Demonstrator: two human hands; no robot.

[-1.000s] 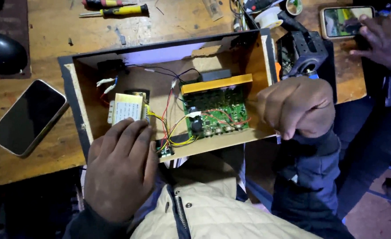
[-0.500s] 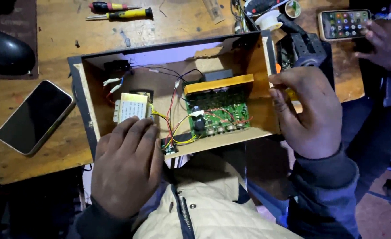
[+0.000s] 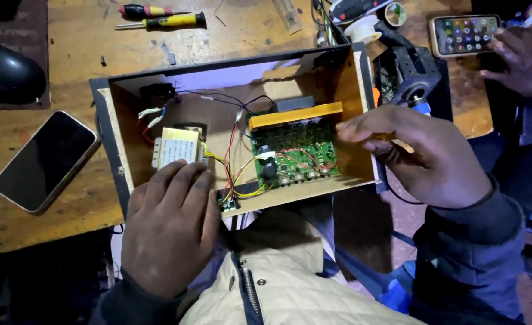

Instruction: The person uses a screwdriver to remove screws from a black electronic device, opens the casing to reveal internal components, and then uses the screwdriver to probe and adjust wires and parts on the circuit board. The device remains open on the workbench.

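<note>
Left hand (image 3: 170, 232) lies flat, palm down, on the near edge of an open wooden box (image 3: 118, 153), its fingers together and spread over the rim so that the fingertips touch the near side of a pale yellow transformer (image 3: 177, 146) fixed inside; it grips nothing. Right hand (image 3: 419, 156) hovers at the box's right wall, fingers loosely curled and pinched toward the thumb, tips pointing left at the green circuit board (image 3: 294, 157); whether anything is held between them I cannot tell. That board sits in the right half of the box, under a yellow strip (image 3: 296, 115), with a row of round knobs' shafts along its near edge. Red, yellow and black wires (image 3: 233, 153) run between the transformer and the board. On the wooden table (image 3: 61, 66) to the left of the box lies a dark-screened phone (image 3: 46, 161); beyond the box lie two screwdrivers (image 3: 157, 17), one red-handled and one yellow-handled. At the far right another person's hand (image 3: 519, 60) holds a lit phone (image 3: 463, 34), well apart from the box.
</note>
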